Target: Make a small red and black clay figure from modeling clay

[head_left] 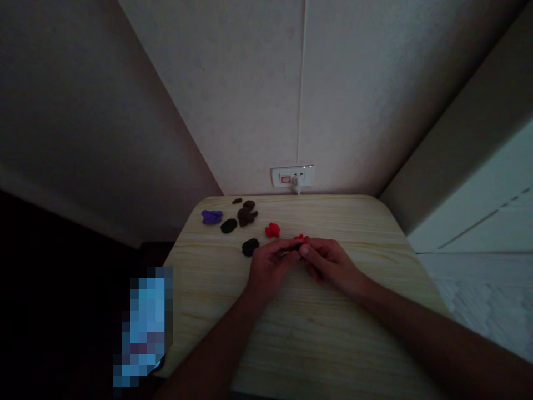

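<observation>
While both hands are meeting over the desk (300, 339), the left hand (266, 269) is pinching a small black piece (298, 248) between thumb and fingers, and the right hand (332, 260) is gripping the same piece from the other side, its thumb resting on the near face. The black piece is showing only in part, since the fingertips are covering much of it. Just behind them, a red lump (301, 238) is peeking out, partly hidden; whether it is touching the fingers is impossible to tell. A second red lump (272, 230) is lying on the desk near it, toward the left. Just beside the left hand, a flattened black lump (250, 247) is resting, and farther left another black lump (229, 225) is lying near a knobbly brown lump (246, 216). Behind these, a small brown bit (237, 200) is sitting apart, and a purple lump (211, 216) is lying nearest the desk's left edge. Beyond the back edge, a white wall socket (277, 171) with a reddish switch (285, 179) is holding a pale plug (297, 182); any marking on it is too small and dim to read. At the lower left, square blocks are covering a bright blue patch (147, 316), leaving any writing there unreadable.
</observation>
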The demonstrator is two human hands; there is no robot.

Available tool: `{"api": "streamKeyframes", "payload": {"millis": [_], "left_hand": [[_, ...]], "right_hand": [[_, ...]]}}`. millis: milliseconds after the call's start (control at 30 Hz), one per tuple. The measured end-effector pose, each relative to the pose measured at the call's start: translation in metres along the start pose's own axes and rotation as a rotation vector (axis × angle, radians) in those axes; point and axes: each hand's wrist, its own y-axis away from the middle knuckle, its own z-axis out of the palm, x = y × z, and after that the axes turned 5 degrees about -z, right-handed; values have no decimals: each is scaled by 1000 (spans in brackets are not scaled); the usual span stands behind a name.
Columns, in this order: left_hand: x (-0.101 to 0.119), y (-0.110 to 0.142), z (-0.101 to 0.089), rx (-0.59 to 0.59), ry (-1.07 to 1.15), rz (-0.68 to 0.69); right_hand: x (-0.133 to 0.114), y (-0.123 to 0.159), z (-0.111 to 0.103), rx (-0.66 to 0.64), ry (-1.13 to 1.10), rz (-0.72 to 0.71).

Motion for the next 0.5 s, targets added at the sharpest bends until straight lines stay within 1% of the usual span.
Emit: {"api": "streamKeyframes", "payload": {"millis": [100,300,367,500], "left_hand": [[-1,0,1,-3,-52,42],[-4,2,2,4,-126,157],[-3,2,2,-8,-105,153],[-1,3,4,-26,-34,88]], "right_hand": [[0,2,0,3,35,14],[-1,0,1,10,-62,59],[-2,-2,0,8,-61,50],[-2,-3,-2,-2,-60,23]]}}
